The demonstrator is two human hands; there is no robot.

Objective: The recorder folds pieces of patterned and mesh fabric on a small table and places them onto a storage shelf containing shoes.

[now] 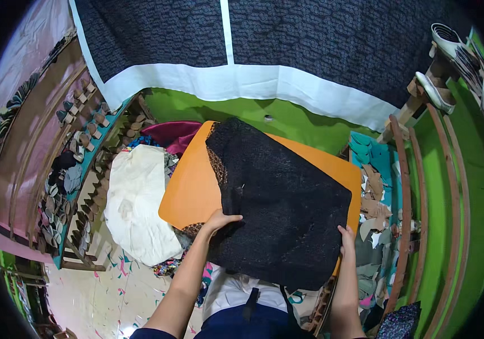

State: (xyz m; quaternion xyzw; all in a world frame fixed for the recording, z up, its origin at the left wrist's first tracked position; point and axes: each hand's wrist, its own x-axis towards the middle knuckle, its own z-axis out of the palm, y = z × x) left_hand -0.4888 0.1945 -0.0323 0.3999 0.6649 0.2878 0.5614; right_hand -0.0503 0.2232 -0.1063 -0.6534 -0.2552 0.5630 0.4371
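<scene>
A large piece of black textured fabric lies across an orange tabletop, and its near end hangs over the front close to my body. Along its left edge a leopard-print layer shows. My left hand grips the fabric's left side, thumb on top and fingers hidden beneath. At the right edge my right hand holds the fabric near its corner, fingers curled on the rim.
White cloth is heaped left of the tabletop, with maroon fabric behind. Wooden racks with shoe parts stand at left. Cut scraps and wooden rails are at right. Scraps litter the tiled floor.
</scene>
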